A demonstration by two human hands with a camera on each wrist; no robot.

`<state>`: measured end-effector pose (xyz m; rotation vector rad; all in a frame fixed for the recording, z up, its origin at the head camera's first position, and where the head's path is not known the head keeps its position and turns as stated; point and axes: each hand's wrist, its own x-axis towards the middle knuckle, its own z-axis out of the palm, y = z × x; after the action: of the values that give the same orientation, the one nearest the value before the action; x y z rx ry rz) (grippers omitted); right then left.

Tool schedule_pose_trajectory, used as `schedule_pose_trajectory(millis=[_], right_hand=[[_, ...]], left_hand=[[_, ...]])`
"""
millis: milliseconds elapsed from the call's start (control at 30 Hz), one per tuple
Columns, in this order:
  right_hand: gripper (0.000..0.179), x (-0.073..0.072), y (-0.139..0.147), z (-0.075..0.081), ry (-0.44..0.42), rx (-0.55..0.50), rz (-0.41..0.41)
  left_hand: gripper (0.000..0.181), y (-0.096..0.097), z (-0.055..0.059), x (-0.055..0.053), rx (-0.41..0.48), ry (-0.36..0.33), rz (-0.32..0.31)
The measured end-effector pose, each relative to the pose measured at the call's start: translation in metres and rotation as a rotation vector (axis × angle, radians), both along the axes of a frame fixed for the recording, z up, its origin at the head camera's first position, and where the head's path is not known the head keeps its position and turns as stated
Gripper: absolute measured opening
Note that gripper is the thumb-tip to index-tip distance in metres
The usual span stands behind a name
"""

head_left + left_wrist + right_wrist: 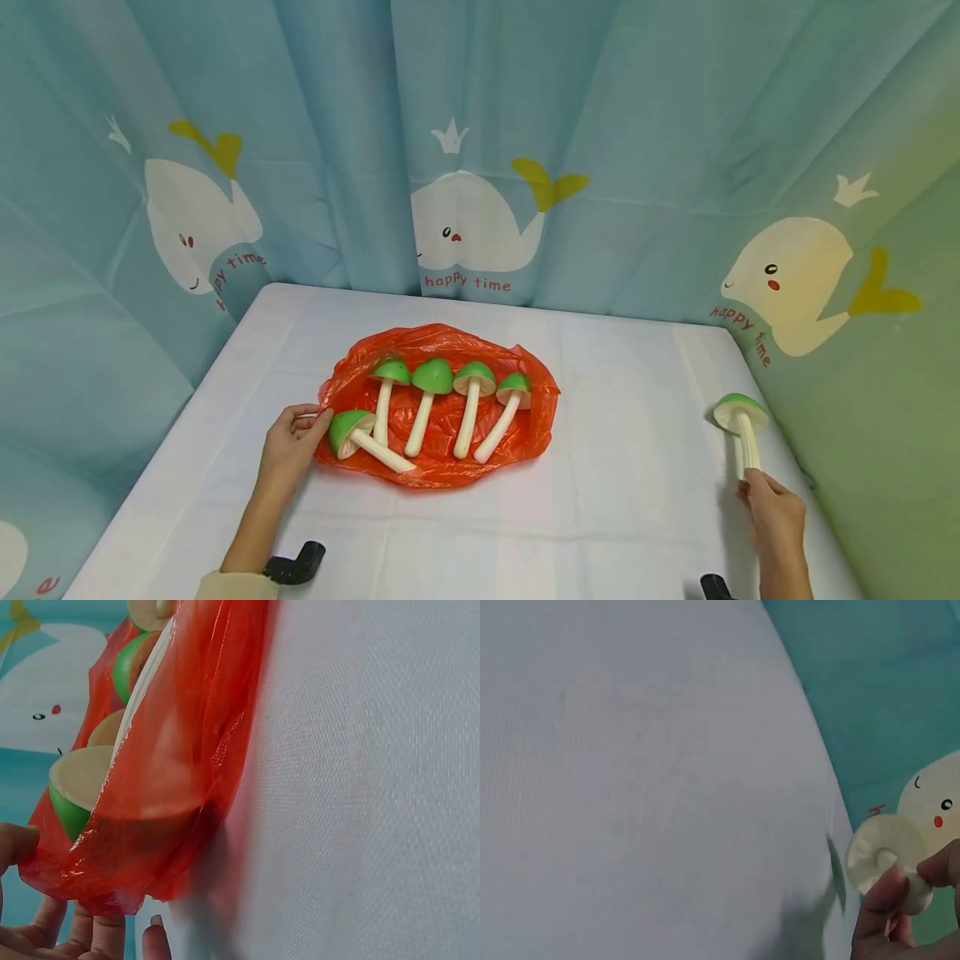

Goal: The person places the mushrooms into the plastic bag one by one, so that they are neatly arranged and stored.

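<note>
A red plastic bag [442,477] lies spread on the table, its mouth wide. Several toy mushrooms with green caps and pale stems rest in it; the leftmost mushroom [347,432] lies tilted across the front left. My left hand [294,446] pinches the bag's left edge between thumb and fingers; the left wrist view shows the red film [161,787] partly covering the caps. At the table's right side, my right hand [776,508] grips another green-capped mushroom [741,417] by the lower stem, cap pointing away. The right wrist view shows the pale underside of its cap [866,851].
The white table [630,500] has its right edge close beside my right hand. Blue-green curtains [645,167] printed with whales hang behind the table and along its sides. A black wrist mount [296,564] is on my left forearm.
</note>
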<state>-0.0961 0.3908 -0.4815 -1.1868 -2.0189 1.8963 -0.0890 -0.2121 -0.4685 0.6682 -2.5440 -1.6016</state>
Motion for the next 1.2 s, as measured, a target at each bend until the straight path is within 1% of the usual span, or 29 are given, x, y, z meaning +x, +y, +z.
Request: schedule_pose_trajectory(millis=[133, 200, 233, 333, 367, 467, 567, 633, 700, 833, 900, 967, 1000, 1100, 1200], right_hand=[[0.022, -0.002, -0.006, 0.007, 0.091, -0.283, -0.046], [0.017, -0.002, -0.009, 0.010, 0.124, -0.387, -0.036], [0.017, -0.001, -0.011, 0.012, 0.136, -0.426, -0.028], [0.015, 0.001, -0.016, 0.017, 0.166, -0.542, -0.038], [0.016, 0.003, -0.017, 0.019, 0.193, -0.592, -0.025], [0.022, 0.004, -0.024, 0.024, 0.259, -0.746, -0.033], [0.034, 0.000, -0.036, 0.030, 0.301, -0.822, -0.060], [0.037, -0.003, -0.045, 0.035, 0.300, -0.813, -0.083], [0.032, -0.006, -0.055, 0.037, 0.316, -0.795, -0.065], [0.018, -0.005, -0.076, 0.039, 0.388, -0.797, 0.000], [0.014, -0.003, -0.088, 0.040, 0.424, -0.806, 0.027], [0.013, -0.001, -0.100, 0.042, 0.451, -0.802, 0.077], [0.013, -0.001, -0.107, 0.043, 0.456, -0.778, 0.111], [0.016, -0.001, -0.123, 0.044, 0.429, -0.683, 0.201], [0.024, -0.002, -0.138, 0.044, 0.366, -0.597, 0.266]], left_hand=[[0.052, -0.001, 0.000, 0.000, -0.003, 0.001, -0.010], [0.051, 0.000, 0.001, 0.000, -0.009, 0.007, -0.005], [0.050, -0.001, 0.001, 0.001, -0.015, 0.009, -0.005], [0.052, -0.001, 0.001, 0.002, -0.022, 0.026, -0.016], [0.053, -0.001, 0.001, 0.002, -0.024, 0.028, -0.018], [0.058, -0.002, -0.001, 0.002, -0.023, 0.031, -0.037], [0.060, -0.002, -0.002, 0.002, -0.024, 0.013, -0.037], [0.059, -0.002, -0.003, 0.003, -0.027, 0.006, -0.035], [0.057, -0.002, -0.002, 0.004, -0.026, 0.004, -0.033], [0.052, 0.000, 0.001, 0.005, -0.026, 0.006, -0.030], [0.050, 0.001, 0.002, 0.004, -0.027, 0.002, -0.030], [0.049, 0.001, 0.002, 0.004, -0.037, -0.002, -0.022], [0.049, 0.001, 0.002, 0.003, -0.038, -0.006, -0.020], [0.050, 0.001, 0.002, 0.003, -0.041, -0.004, -0.023], [0.051, 0.000, 0.002, 0.004, -0.040, -0.002, -0.032]])
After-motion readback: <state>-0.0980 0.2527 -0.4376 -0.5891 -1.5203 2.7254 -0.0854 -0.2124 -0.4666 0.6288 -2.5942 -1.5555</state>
